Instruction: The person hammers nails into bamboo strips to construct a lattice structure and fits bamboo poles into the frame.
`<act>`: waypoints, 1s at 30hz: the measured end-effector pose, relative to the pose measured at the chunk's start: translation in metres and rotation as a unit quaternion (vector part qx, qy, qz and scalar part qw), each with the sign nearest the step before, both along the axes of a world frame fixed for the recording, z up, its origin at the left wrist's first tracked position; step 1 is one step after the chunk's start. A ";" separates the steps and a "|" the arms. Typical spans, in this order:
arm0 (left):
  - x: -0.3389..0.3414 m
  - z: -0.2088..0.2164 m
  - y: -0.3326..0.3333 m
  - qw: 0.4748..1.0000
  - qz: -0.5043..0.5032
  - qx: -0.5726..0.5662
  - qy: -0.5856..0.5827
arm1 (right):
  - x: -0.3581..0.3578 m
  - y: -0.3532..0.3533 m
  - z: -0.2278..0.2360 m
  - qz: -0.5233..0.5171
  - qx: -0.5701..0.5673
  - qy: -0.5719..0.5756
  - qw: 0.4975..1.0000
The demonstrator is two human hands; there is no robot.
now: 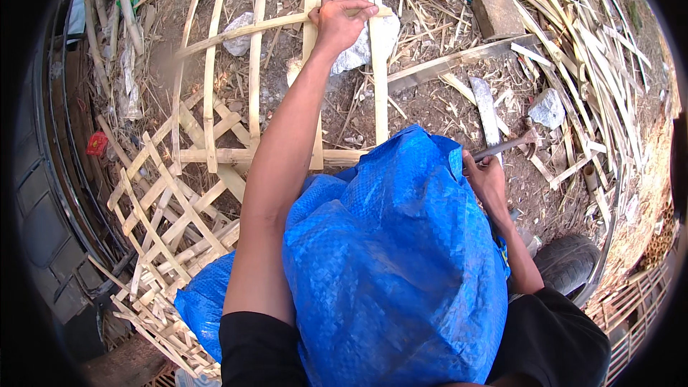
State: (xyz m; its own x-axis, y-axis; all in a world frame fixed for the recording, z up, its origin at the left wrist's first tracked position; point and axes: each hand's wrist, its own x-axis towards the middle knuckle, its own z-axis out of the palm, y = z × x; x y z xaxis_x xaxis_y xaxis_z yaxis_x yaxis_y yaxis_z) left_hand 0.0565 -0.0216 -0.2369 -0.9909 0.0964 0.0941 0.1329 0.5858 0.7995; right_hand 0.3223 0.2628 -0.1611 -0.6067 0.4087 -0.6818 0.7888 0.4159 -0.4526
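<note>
My left hand [340, 23] reaches far forward, its fingers closed on a pale horizontal bamboo strip [276, 23] where it crosses the upright strips. These upright strips [256, 57] stand apart in a row, and their near ends meet a thicker crosswise bamboo piece [229, 156]. Beside the blue woven sheet [401, 244] over my lap, my right hand [487, 179] is closed around the grey shaft of a hammer-like tool [510, 145]. Its brownish head points right. A flat grey blade [486, 111] lies just beyond that hand; its near end is hidden.
Woven bamboo lattice [161, 208] spreads at the left, near a dark metal frame [54, 143]. Pale stones [547, 108], a brick-like block [498, 16] and heaped bamboo strips [588, 43] lie ahead and right. A tyre [566, 261] sits beside my right arm.
</note>
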 end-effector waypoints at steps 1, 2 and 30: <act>-0.002 0.000 0.005 1.000 -0.005 0.001 0.004 | 0.014 0.004 -0.021 -0.045 -0.022 0.050 0.998; -0.003 0.000 0.006 1.000 -0.005 0.000 0.006 | 0.015 0.001 -0.025 -0.086 -0.044 0.098 0.990; 0.004 -0.004 0.011 0.995 0.018 -0.041 0.090 | -0.111 -0.059 0.082 0.168 -0.091 0.141 0.971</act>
State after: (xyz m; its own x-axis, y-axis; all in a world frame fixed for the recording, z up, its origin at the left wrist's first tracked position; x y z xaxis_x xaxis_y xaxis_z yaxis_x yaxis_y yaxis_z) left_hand 0.0600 -0.0103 -0.2412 -0.9619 0.0763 0.2627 0.2470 0.6548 0.7143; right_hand 0.2115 0.2036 -0.0787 -0.8580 0.0438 -0.5119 0.4567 0.5214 -0.7209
